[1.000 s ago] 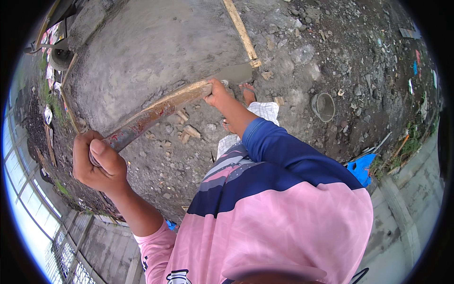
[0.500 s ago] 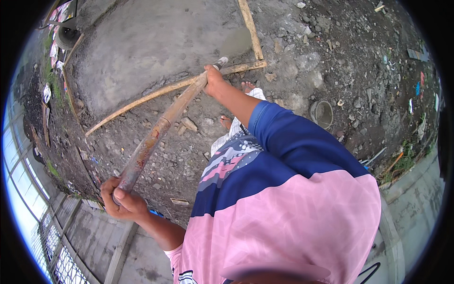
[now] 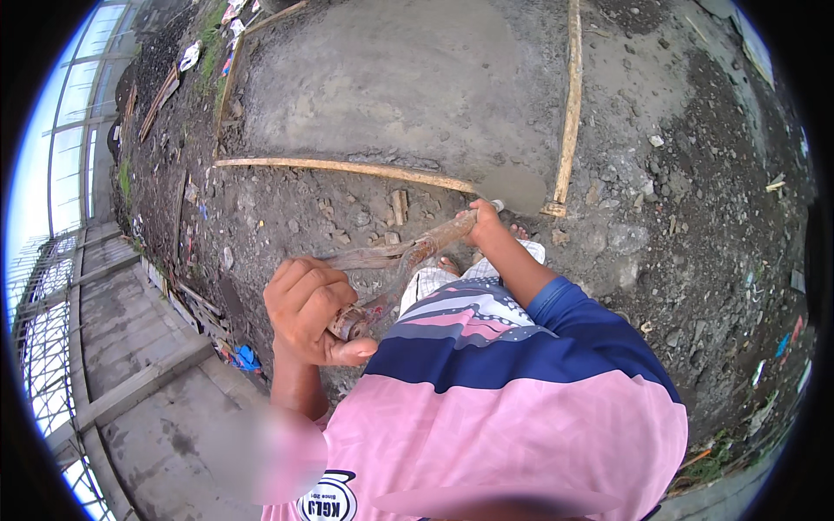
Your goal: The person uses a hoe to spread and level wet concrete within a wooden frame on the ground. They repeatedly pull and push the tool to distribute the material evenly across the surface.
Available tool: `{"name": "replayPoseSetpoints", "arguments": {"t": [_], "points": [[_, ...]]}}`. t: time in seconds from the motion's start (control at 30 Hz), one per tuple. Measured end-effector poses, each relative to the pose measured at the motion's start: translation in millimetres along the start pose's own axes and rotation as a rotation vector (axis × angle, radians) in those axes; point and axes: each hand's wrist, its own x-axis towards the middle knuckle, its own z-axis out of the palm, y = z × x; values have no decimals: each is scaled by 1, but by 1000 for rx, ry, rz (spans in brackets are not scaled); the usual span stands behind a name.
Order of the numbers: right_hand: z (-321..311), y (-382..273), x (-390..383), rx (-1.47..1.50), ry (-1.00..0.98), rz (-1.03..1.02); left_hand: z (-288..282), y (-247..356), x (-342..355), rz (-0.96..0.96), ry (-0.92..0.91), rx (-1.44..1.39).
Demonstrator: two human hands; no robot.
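My left hand grips the near end of a long, worn wooden shovel handle close to my chest. My right hand holds the same handle farther down, near its metal blade. The blade carries wet grey cement and rests at the corner of a fresh concrete slab. The slab is framed by wooden form boards, one along its near edge and one along its right edge. A bare foot shows just below the blade.
Rough ground with stones and brick pieces lies between me and the slab. Gravelly dirt spreads to the right. A concrete kerb and paving run along the lower left, with scrap wood and litter beside them.
The handle has swung from pointing far left to lying close across my body. My left hand has come up toward my chest. The view has turned, so the slab sits higher and more centred.
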Motion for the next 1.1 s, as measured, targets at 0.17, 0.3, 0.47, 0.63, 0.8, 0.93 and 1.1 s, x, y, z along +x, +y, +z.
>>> {"name": "replayPoseSetpoints", "arguments": {"t": [0.17,0.3,0.47,0.63,0.8,0.93,1.1], "points": [[-22,15,36,-24,33,-79,-14,-25,-94,-547,40,-190],[-13,30,55,-55,9,-243,-11,-60,-180,-975,139,-386],[34,63,60,-30,-58,-308,-1,-130,-272,-1326,328,-867],[77,126,64,-123,-130,-372,0,-204,-339,-1492,363,-587],[87,183,92,-99,-184,-250,-22,-239,-394,-1548,380,-367],[99,212,118,-141,-94,-228,-37,-247,-406,-1493,446,-339],[120,250,161,-239,-21,-288,-49,-269,-400,-1385,454,-157]]}}
